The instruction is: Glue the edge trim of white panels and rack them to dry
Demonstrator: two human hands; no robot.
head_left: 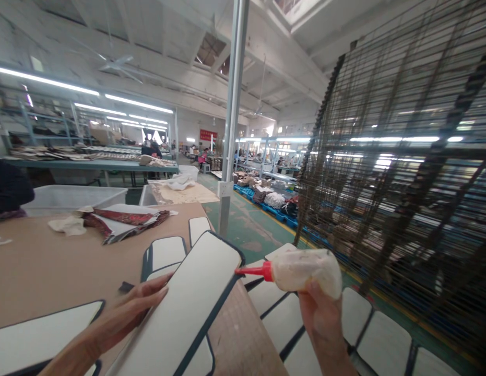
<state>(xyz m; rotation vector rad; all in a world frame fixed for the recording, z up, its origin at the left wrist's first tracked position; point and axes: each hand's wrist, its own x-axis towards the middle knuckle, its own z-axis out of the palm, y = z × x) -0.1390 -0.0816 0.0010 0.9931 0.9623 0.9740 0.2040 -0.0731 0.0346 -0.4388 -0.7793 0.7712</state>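
A long white panel with rounded corners and a dark edge strip (pixel 188 282) is tilted up in front of me. My left hand (pixel 137 308) grips this panel along its left side, thumb on the white face. In my right hand (pixel 321 313) is a whitish squeeze bottle (pixel 305 269) with a red pointed nozzle, held sideways. The nozzle tip is at the panel's upper right edge, touching it or very close. Behind the panel, similar dark-edged panels (pixel 168 251) lie on the brown table (pixel 121 271). Another such panel (pixel 47 329) lies at the lower left.
Several more panels (pixel 391 339) are spread out at the lower right. A tall wire rack (pixel 383 172) stands on the right, and a metal post (pixel 229 115) rises past the table. Patterned fabric pieces (pixel 129 219) lie on the table. A person's dark sleeve (pixel 10 185) shows at far left.
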